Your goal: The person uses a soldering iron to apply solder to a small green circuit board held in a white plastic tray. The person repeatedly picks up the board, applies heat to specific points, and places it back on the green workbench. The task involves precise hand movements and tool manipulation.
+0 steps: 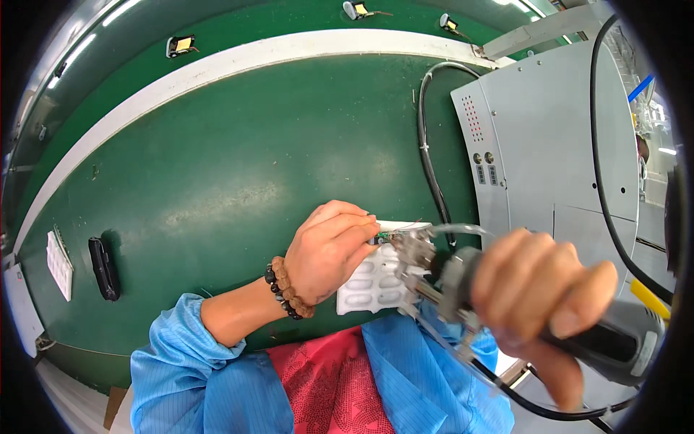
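Indoors, we bend over a dark-green workbench (311, 137), sleeves of striped blue cloth (184, 354) framing a red patterned shirt (329, 383). Our left hand (325, 249), a brown-and-black beaded bracelet (287, 289) at the wrist, has its fingers drawn together, pinching a small green circuit board (388, 236) at the fingertips, above the far part of a white plastic tray with rounded hollows (370, 282). Our right hand (538, 289), blurred, curls firmly around a black-and-grey handheld tool with a metal front end (455, 286). Its metal head sits over the tray's right side, just beside the board; whether the two touch, we cannot tell. To our right stands a light-grey metal cabinet (564, 137) with two knobs on its panel, a thick black cable (425, 137) curving along the bench near it. Well apart on our left lie a black oblong case (105, 267) and, farther out, a second white tray (59, 266). Beyond the bench's white raised border (289, 49), three small black-and-yellow parts (181, 46) rest on a green surface.
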Demonstrator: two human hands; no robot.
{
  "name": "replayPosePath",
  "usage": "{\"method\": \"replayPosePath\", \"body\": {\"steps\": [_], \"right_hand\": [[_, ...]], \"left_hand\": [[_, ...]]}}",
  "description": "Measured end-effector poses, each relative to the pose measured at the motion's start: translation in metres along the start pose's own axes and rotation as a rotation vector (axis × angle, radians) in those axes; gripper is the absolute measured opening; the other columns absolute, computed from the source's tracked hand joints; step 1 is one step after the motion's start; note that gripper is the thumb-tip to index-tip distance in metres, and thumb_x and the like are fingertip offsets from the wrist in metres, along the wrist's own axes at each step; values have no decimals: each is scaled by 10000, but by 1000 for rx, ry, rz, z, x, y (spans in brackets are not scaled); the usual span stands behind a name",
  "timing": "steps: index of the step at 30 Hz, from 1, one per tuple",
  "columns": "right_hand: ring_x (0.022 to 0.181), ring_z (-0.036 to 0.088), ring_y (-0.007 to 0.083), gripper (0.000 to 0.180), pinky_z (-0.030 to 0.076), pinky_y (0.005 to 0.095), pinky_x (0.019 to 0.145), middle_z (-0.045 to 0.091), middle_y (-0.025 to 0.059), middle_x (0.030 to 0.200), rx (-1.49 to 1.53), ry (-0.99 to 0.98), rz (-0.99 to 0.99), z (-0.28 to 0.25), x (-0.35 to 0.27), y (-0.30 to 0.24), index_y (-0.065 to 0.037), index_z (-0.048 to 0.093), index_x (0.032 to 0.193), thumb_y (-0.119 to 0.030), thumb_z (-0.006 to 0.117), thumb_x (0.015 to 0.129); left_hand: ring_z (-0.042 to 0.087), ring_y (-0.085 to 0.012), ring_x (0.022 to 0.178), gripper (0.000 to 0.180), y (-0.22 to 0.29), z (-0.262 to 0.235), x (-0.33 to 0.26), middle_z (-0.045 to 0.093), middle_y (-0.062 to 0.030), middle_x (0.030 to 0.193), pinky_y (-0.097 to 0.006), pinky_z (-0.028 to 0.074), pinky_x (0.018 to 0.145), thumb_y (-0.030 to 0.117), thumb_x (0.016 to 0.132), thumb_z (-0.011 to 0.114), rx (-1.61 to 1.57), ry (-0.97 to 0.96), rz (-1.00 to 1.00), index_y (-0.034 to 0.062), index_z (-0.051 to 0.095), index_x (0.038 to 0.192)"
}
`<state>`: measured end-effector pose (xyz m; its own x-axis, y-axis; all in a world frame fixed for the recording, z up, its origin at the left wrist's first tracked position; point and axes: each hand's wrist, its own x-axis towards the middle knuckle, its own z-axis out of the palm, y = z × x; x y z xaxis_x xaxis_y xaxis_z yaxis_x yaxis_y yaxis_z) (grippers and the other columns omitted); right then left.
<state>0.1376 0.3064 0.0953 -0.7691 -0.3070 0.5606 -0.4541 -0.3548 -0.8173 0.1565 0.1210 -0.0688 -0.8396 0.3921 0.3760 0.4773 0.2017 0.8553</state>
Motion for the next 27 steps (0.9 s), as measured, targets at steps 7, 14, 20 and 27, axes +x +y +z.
{"method": "replayPosePath", "body": {"steps": [7, 14, 20, 27], "right_hand": [[494, 638, 115, 502, 567, 220, 507, 650, 25, 605, 20, 130, -188, -26, -24, -52, -87, 537, 998, -384, 886, 793], [478, 629, 108, 512, 560, 213, 475, 629, 16, 587, 90, 112, -203, -27, -29, -35, -97, 504, 986, -401, 873, 802], [483, 640, 144, 518, 563, 238, 461, 626, 43, 601, 117, -12, -145, -27, -18, -39, -85, 487, 977, -401, 859, 804], [495, 649, 153, 507, 563, 250, 465, 637, 52, 612, 96, 36, -159, -26, -22, -31, -79, 481, 976, -403, 838, 818]], "left_hand": [[664, -326, 1078, 299, 12, -24, 9, 734, -127, 1080, -426, 535, 940, 123, 772, 841, 70, 13, -100, 44, 751, 1046], [680, -270, 916, 298, -7, -124, 69, 742, -124, 979, -366, 526, 879, 199, 826, 828, 158, 0, -273, 42, 759, 1069], [680, -310, 1084, 301, -118, -275, 117, 718, -159, 1166, -400, 522, 968, 178, 909, 728, 743, 407, -190, 41, 706, 1176], [620, -359, 1188, 375, -171, -338, 69, 662, -169, 1274, -423, 495, 1045, 89, 902, 695, 927, -10, -119, 69, 644, 1273]]}}
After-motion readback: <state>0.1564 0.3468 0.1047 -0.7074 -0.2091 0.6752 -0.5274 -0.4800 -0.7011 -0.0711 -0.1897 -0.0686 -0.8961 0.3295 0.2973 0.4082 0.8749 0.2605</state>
